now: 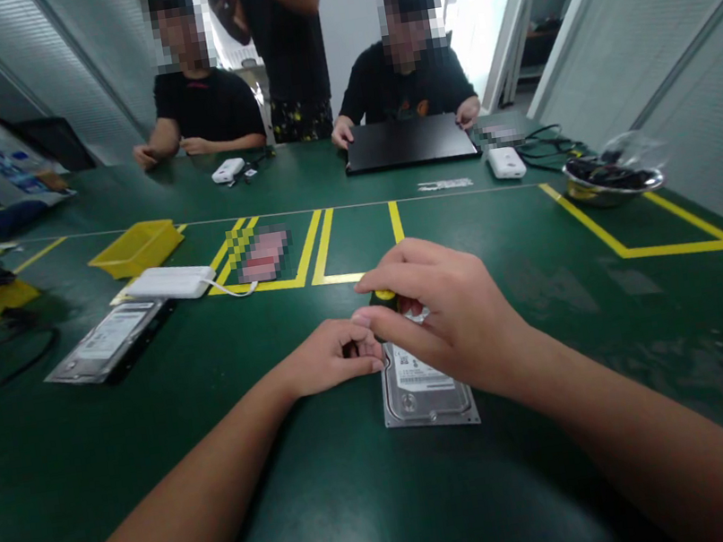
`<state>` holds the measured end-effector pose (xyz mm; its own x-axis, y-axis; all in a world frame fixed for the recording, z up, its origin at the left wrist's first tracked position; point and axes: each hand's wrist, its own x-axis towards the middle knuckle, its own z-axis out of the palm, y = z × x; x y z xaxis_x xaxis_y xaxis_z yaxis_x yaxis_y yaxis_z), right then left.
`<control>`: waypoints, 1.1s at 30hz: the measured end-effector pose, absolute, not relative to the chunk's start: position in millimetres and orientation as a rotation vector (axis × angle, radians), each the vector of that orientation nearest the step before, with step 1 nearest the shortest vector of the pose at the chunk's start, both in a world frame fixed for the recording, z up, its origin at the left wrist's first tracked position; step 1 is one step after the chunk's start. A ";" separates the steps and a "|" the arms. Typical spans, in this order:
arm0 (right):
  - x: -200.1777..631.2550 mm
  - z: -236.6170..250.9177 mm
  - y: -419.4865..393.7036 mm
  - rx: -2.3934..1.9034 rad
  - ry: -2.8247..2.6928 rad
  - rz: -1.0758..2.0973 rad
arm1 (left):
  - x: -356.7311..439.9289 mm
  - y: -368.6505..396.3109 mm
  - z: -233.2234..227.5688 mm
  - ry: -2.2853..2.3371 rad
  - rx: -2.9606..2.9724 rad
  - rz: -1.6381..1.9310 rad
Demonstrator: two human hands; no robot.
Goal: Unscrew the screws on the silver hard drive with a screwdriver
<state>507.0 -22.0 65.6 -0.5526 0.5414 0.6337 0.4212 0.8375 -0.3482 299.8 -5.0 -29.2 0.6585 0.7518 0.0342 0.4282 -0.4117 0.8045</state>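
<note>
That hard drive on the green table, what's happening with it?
A person has both hands over a silver hard drive lying flat on the green table. The right hand grips a tool with a yellow-and-black handle above the drive's far end, and the left hand pinches in beside it. A second hard drive lies to the left, near a white box and a yellow tray. Other people sit across the table.

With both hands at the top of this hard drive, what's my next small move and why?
Probably steady the hard drive with the left hand before turning the yellow-capped tool in the right hand: the drive lies loose on the green table, and both hands crowd its far edge.
</note>
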 end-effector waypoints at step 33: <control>528.6 88.4 -17.5 -0.570 -2.430 0.333 | 302.1 -4.2 -26.8 0.887 1.987 0.508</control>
<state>528.6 -17.5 88.4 -0.7191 0.4732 0.5089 0.3187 0.8754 -0.3635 302.1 -4.2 -26.8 0.6615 0.7498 0.0142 0.3915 -0.3614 0.8462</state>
